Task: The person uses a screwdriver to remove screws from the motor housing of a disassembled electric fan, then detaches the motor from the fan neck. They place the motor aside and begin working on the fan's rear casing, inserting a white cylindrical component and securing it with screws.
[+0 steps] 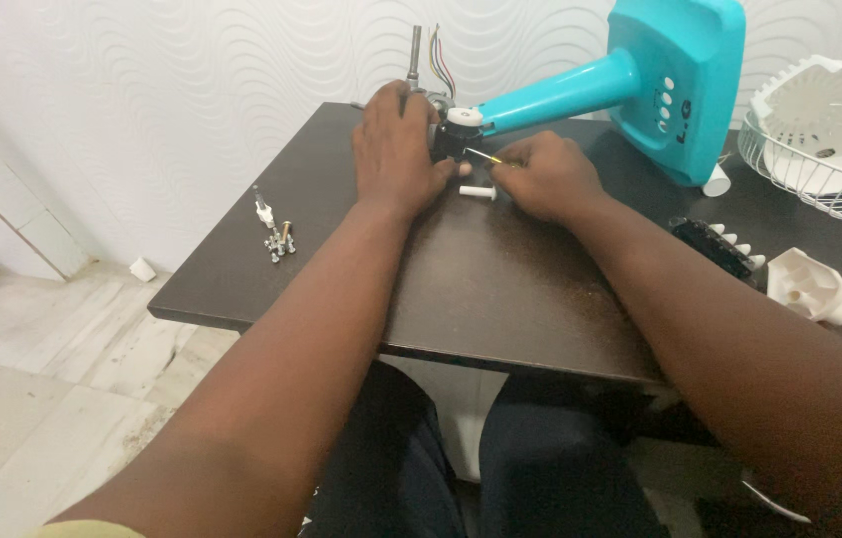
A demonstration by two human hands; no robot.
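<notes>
A dark table (500,289) fills the middle of the frame, its near edge running from lower left to right of centre; pale tiled floor (52,399) lies open beyond its left edge, and a white patterned wall (192,90) stands close behind its far edge. A turquoise fan stand (660,80) lies tilted at the upper right, its neck pointing left toward the motor (431,115) at top centre, whose metal shaft sticks upright with coloured wires beside it. A white wire fan guard (819,169) with a white housing in it crowds the right edge. The left hand (396,149) rests over the motor, fingers curled around it and clamped. The right hand (545,174), just beside it, has fingers pinched together on a thin yellow-handled tool (485,156) whose tip points at the motor. A small white plastic pin (478,191) lies on the table between the two hands. A cluster of screws (276,239) sits near the left edge, well apart from the hands, with bare tabletop between. A white plastic part (809,284) lies at the right.
</notes>
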